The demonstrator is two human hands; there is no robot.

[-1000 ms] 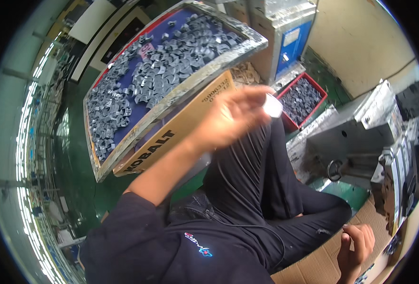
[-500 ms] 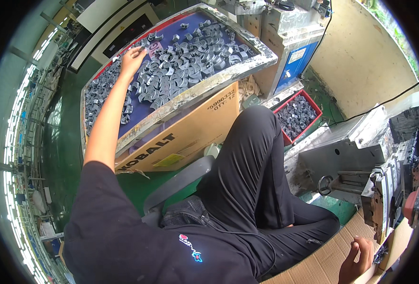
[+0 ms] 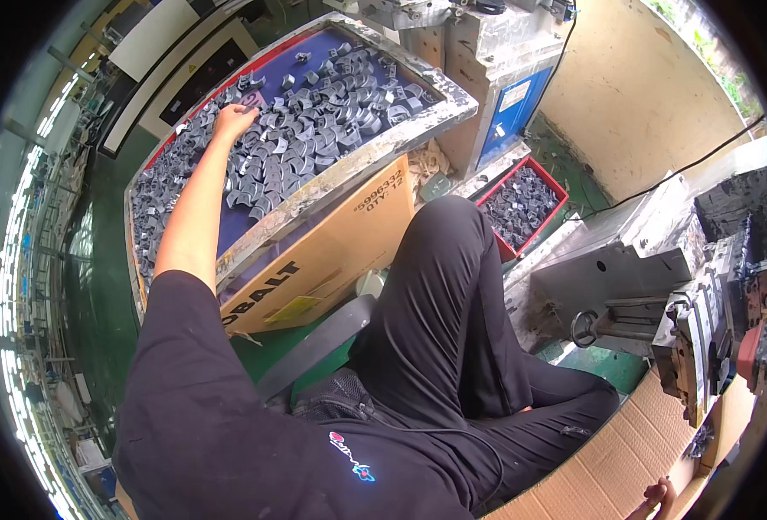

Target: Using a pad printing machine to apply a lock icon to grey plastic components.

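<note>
My left hand [image 3: 234,122] reaches out over the table [image 3: 381,139], its fingertips pinched on a small dark grey piece [image 3: 249,110]. Around it lie many grey curved pieces [image 3: 292,156], spread over the blue tabletop, some of them in rows. My right hand [image 3: 656,497] is low at the right, beside a cardboard sheet [image 3: 574,472]. The lower edge of the picture cuts off most of it, and only a few bent fingers show; whether it holds anything is hidden.
Beyond my knee stands a red bin [image 3: 564,192] full of dark pieces. A machine [image 3: 695,334] with a handwheel [image 3: 584,328] is close at the right. A cardboard panel [image 3: 331,260] leans below the table edge. A blue-doored cabinet [image 3: 506,113] stands behind.
My left hand has shifted slightly left and nearer over the grey pieces. My right hand has dropped toward the lower edge and is now mostly out of view. The whole view has shifted slightly.
</note>
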